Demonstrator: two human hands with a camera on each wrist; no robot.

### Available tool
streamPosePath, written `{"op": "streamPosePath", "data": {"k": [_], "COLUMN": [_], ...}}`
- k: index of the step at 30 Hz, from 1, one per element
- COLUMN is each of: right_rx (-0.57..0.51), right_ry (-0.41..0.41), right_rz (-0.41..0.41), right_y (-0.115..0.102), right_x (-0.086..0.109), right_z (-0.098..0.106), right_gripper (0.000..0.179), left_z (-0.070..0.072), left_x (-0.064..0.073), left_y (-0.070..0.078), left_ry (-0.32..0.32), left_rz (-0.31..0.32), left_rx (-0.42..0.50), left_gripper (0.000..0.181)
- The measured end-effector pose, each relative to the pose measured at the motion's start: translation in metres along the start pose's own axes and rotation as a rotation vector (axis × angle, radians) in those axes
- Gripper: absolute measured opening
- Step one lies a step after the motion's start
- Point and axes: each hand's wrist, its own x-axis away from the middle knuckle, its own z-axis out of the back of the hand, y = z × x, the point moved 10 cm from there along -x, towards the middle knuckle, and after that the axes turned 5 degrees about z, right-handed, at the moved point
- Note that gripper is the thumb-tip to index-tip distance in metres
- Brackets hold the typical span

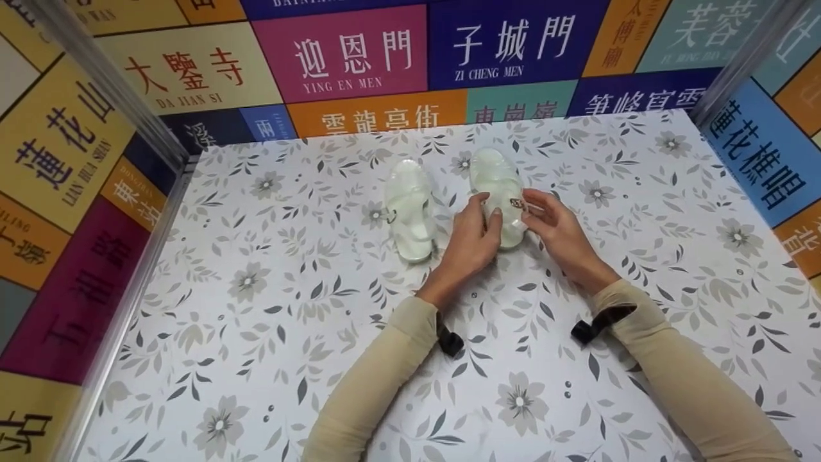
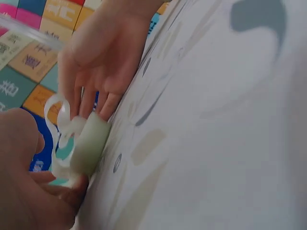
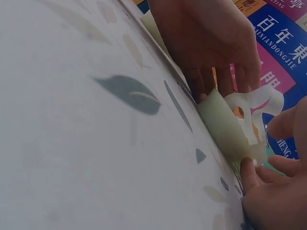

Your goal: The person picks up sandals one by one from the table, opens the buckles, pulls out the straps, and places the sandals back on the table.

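Observation:
Two pale green sandals lie side by side on a floral-patterned table. The left-hand sandal (image 1: 409, 212) lies apart from both hands. Around the heel half of the right-hand sandal (image 1: 494, 168) are my left hand (image 1: 471, 237) and right hand (image 1: 564, 237), one on each side. Fingertips of both touch its sole edges, and the thumbs stand off, as the left wrist view shows at the sole (image 2: 91, 143). A looped strap (image 3: 273, 100) rises from the sole in the right wrist view. A small gold-coloured buckle (image 1: 516, 203) sits beside my right fingertips. The sole's underside is hidden.
The white table (image 1: 288, 359) carries a grey leaf-and-flower print. Panels with large Chinese lettering (image 1: 359, 58) enclose its back and sides, with metal edging (image 1: 138, 115) at the left corner. Black bands (image 1: 603, 321) circle both sleeved wrists.

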Motion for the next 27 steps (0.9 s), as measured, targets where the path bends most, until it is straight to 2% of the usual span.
{"op": "streamPosePath", "data": {"k": [3, 5, 9, 13, 17, 22, 27], "right_rx": [-0.016, -0.023, -0.003, 0.001, -0.052, -0.166, -0.213], "right_ry": [0.01, 0.018, 0.029, 0.055, 0.126, 0.192, 0.158], "right_rz": [-0.01, -0.008, 0.009, 0.052, 0.119, 0.229, 0.316], "right_y": [0.0, 0.0, -0.002, -0.009, -0.02, -0.043, -0.076], "right_x": [0.0, 0.0, 0.001, 0.001, 0.002, 0.004, 0.006], "right_z": [0.001, 0.001, 0.002, 0.004, 0.012, 0.012, -0.014], "right_gripper": [0.06, 0.06, 0.059, 0.058, 0.054, 0.047, 0.043], "left_z": [0.002, 0.005, 0.02, 0.043, 0.071, 0.105, 0.13], "left_x": [0.004, 0.005, 0.004, 0.002, 0.0, -0.001, -0.001], "left_y": [0.011, 0.017, 0.029, 0.045, 0.054, 0.048, 0.029], "left_ry": [0.024, 0.03, 0.041, 0.065, 0.12, 0.18, 0.216], "left_rz": [-0.03, -0.046, -0.092, -0.138, -0.156, -0.132, -0.106], "left_rx": [-0.074, -0.076, 0.026, 0.138, 0.163, 0.184, 0.191], "left_gripper": [0.048, 0.047, 0.044, 0.041, 0.037, 0.034, 0.034]}}
